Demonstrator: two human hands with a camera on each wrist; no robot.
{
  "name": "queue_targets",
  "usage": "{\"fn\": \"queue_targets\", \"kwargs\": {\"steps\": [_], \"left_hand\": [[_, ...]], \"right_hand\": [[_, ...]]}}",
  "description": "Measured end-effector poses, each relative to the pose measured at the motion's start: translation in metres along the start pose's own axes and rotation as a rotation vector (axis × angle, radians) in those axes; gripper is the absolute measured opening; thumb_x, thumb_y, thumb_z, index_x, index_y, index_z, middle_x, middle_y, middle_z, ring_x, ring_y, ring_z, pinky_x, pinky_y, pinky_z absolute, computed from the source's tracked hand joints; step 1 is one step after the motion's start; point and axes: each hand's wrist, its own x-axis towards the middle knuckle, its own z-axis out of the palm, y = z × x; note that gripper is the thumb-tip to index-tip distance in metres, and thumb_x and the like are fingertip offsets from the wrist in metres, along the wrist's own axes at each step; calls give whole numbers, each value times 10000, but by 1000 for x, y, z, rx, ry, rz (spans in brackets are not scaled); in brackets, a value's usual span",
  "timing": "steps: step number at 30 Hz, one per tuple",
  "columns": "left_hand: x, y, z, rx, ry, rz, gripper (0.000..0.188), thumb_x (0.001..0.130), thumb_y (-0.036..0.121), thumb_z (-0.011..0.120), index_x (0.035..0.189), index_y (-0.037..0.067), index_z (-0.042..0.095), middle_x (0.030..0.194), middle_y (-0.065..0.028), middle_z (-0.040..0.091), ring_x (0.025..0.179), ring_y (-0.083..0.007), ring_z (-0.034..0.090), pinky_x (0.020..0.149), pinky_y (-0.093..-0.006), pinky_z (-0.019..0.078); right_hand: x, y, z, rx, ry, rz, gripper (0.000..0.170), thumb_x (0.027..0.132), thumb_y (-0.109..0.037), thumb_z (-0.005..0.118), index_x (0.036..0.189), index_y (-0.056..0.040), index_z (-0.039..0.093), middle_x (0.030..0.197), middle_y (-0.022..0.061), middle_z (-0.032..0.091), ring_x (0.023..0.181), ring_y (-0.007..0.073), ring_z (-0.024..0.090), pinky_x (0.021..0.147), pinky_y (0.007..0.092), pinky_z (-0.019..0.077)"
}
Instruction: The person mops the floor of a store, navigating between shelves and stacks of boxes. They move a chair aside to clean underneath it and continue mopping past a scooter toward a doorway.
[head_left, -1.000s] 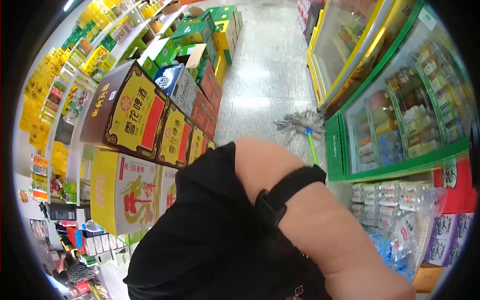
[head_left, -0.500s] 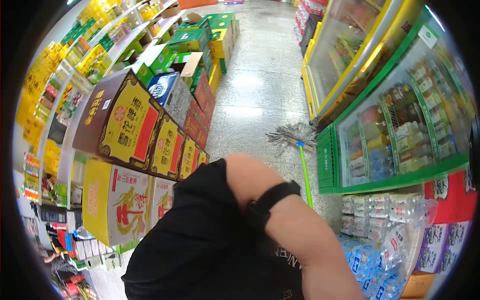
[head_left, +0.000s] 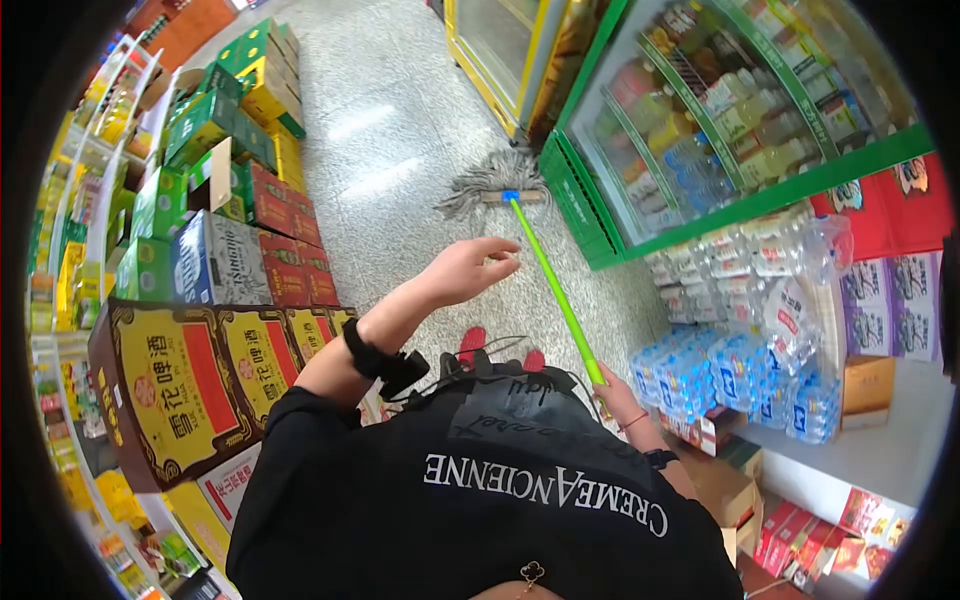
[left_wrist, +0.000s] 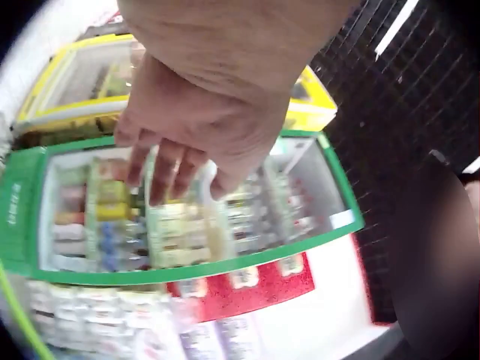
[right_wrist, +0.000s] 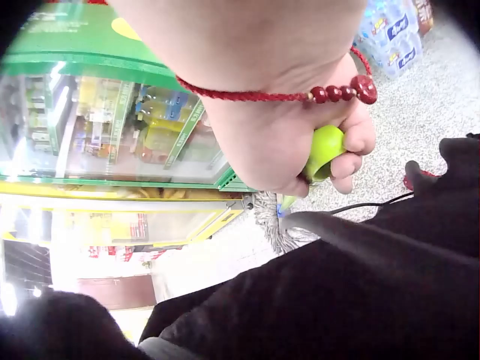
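A mop with a bright green handle (head_left: 545, 270) stands tilted on the floor, its grey string head (head_left: 492, 182) spread near the drinks fridge. Near the top of that handle, my right hand (head_left: 618, 398) grips it with the fingers curled round. In the right wrist view, the green handle end (right_wrist: 325, 152) pokes out of the fist, below a red beaded bracelet. My left hand (head_left: 478, 266) is stretched forward over the floor, left of the handle and apart from it. Its fingers hang loosely bent and hold nothing, as the left wrist view (left_wrist: 206, 112) also shows.
Stacked beer cartons (head_left: 185, 395) line the left side. A green-framed drinks fridge (head_left: 700, 120) and a yellow-framed one (head_left: 495, 50) stand on the right. Shrink-wrapped water bottles (head_left: 740, 375) are piled beside my right arm. Speckled floor (head_left: 375, 150) runs between them.
My left arm, bent across my front before, now reaches forward with its hand in sight. The view has turned and tipped down, showing the mop's whole handle and my right hand on it.
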Motion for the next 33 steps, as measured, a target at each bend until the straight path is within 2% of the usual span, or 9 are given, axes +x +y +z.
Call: {"fn": "queue_targets", "kwargs": {"steps": [1,4,9,13,17,18,20,26,33], "left_hand": [[8,-19,8,186,-50,-92,368,822,286,510,1111,58,526,985,-152,589,934,-273,559,818,-337,427],[37,-94,55,296,-258,-125,431,789,331,533,1134,74,504,1017,-169,575,958,-306,542,829,-361,422],[78,-180,145,304,-335,-284,495,748,379,551,1100,32,517,1034,-215,556,959,-339,537,837,-387,421],[80,-173,181,175,-403,-371,618,732,408,567,1183,6,439,1078,-225,533,1013,-354,505,868,-396,394],[75,-169,208,112,-540,-312,638,775,387,529,1253,6,347,1088,-238,520,1015,-368,500,879,-402,383],[74,-168,212,83,-472,-311,634,779,381,518,1249,-3,335,1049,-239,537,979,-367,519,859,-411,398],[77,-172,216,-6,-360,-354,639,795,375,497,1256,-19,297,1013,-254,547,948,-372,534,838,-420,412],[94,-188,183,23,-131,-406,648,796,381,516,1255,-31,318,1004,-247,554,947,-346,547,800,-383,430],[46,-179,190,55,-225,-426,579,757,370,572,1129,-58,458,972,-227,573,899,-315,572,769,-365,448]], "right_hand": [[-7,0,1,8,9,20,572,784,-109,459,1323,-190,287,652,72,533,359,113,414,319,250,339],[-28,-5,9,117,-15,64,569,786,-110,457,1323,-199,290,642,67,530,354,106,407,313,238,327],[-82,-18,26,128,48,142,550,793,-118,500,1312,-161,325,626,55,516,366,77,385,319,229,306],[-95,-23,49,-5,95,87,546,791,-123,526,1304,-130,340,628,39,511,432,73,421,377,222,347],[-80,-53,66,-14,121,-7,543,793,-130,531,1300,-105,340,637,27,509,539,81,475,489,220,401],[-70,-63,66,-66,125,-19,537,798,-135,524,1300,-95,337,643,28,510,565,86,487,519,226,411],[-42,-69,67,-22,109,-13,532,809,-156,519,1305,-124,330,611,20,513,431,68,414,392,220,348],[18,-104,87,33,67,-110,550,816,-169,499,1322,-139,288,604,34,502,359,88,413,337,229,343],[-19,-77,118,-52,13,17,583,831,-204,473,1348,-160,207,652,55,521,350,116,455,314,233,366]]}}
